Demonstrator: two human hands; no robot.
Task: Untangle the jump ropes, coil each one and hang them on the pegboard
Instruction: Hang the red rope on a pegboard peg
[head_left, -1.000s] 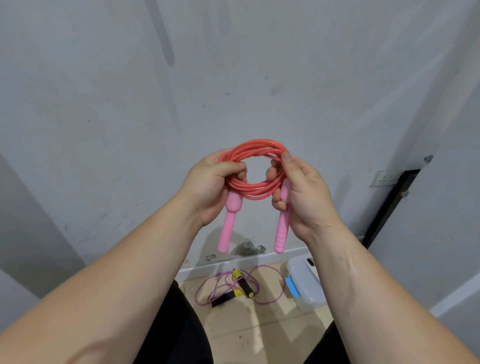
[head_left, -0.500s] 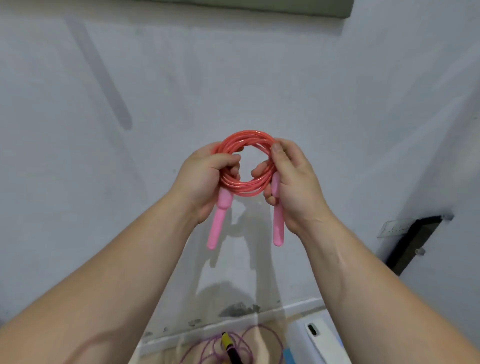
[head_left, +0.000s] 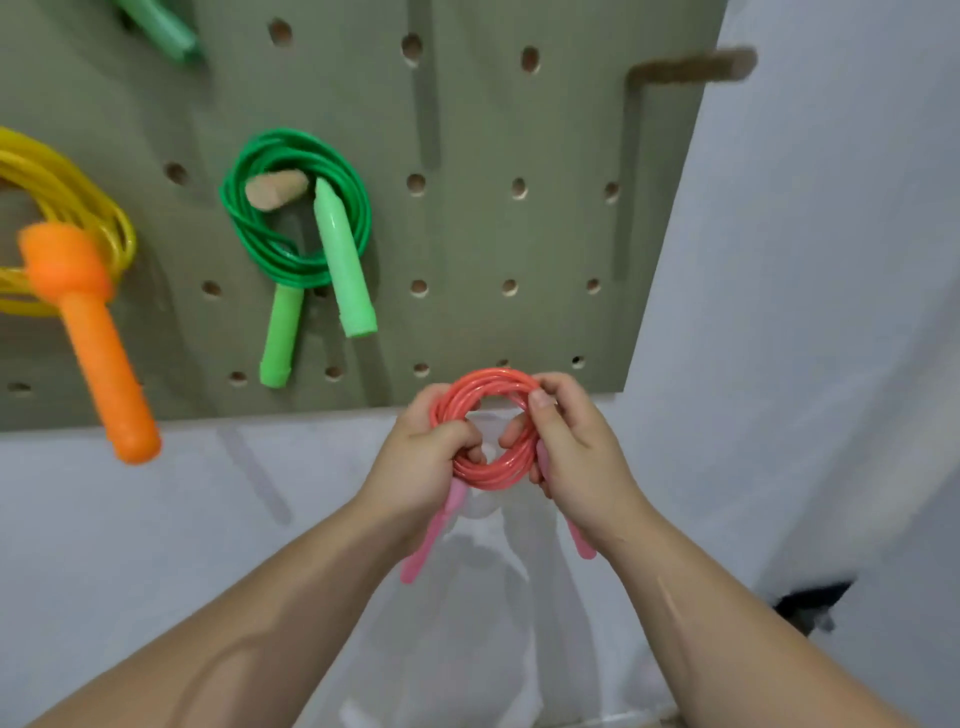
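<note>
Head view: both hands, left (head_left: 421, 457) and right (head_left: 574, 457), are closed in a grip on the coiled red rope (head_left: 488, 431), just below the pegboard (head_left: 467, 130). The free peg (head_left: 691, 65) lies at one o'clock, nearer the right hand.

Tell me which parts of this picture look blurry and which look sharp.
Head view: the orange plastic jump-rope handle and the brown wooden peg at upper right are smeared; the coiled red jump rope and green coiled jump rope look sharper.
</note>
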